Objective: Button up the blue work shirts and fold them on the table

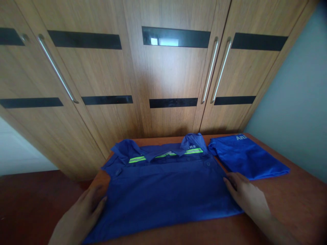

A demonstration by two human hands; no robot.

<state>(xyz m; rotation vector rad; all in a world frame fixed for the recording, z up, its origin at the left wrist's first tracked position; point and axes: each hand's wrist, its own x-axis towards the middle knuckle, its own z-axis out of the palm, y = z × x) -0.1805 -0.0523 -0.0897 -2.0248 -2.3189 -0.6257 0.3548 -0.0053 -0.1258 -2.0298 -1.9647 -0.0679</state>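
A blue work shirt point(163, 187) with a yellow-green reflective stripe lies spread flat on a reddish-brown table point(293, 200), collar toward the wardrobe. My left hand point(84, 211) rests on the shirt's left edge, fingers stretched flat along the cloth. My right hand point(245, 195) lies flat on the shirt's right edge, fingers extended and together. Neither hand grips anything.
A second blue garment point(247, 156), folded, with white lettering, lies on the table at the right. A wooden wardrobe point(166, 78) with long metal handles stands directly behind the table. A grey wall is on the right and dark floor on the left.
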